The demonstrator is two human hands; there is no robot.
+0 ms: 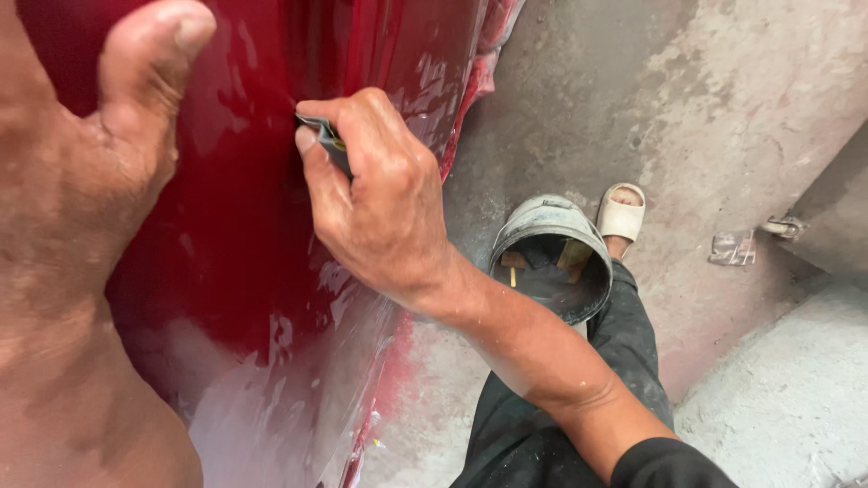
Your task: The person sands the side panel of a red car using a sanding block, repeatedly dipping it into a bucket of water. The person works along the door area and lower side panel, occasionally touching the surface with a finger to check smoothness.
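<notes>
The right hand (375, 194) pinches a small folded dark pad (327, 143) between thumb and fingers, its edge pressed against the wet red panel (244, 244). The left hand (86, 190) lies spread flat on the panel, left of the pad, thumb raised. Right of the panel, a grey bucket (551, 258) stands on the concrete floor (741, 117) (a sandalled foot (622, 212) just beyond it). Light, even strokes would likely suit best.
</notes>
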